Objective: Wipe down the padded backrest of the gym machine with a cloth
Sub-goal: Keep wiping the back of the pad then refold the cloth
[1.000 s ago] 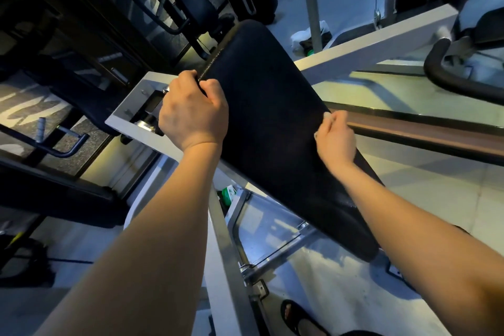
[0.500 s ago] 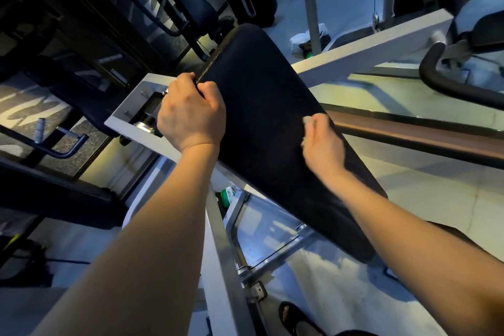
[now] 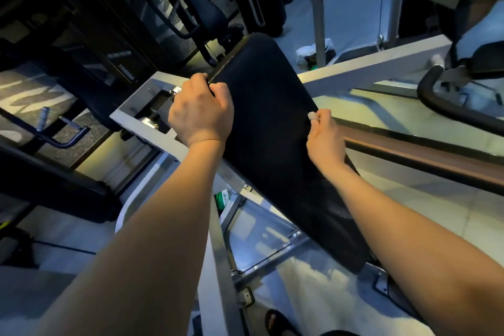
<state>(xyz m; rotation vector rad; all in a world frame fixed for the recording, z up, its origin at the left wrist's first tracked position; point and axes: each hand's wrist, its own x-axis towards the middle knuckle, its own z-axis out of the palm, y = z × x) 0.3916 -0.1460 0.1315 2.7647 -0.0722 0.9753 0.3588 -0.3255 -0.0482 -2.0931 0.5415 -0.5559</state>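
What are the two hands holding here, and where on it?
The left hand grips the padded backrest by one side edge. The right hand pinches a small cloth, mostly hidden in its fingers.

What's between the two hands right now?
Only bare black backrest, between the left hand gripping its edge and the right hand pinching the cloth; head view.

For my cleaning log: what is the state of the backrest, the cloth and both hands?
backrest: tilted, dark, padded
left hand: grips backrest's left edge
right hand: holds cloth at backrest's right edge
cloth: bunched, mostly hidden in right hand
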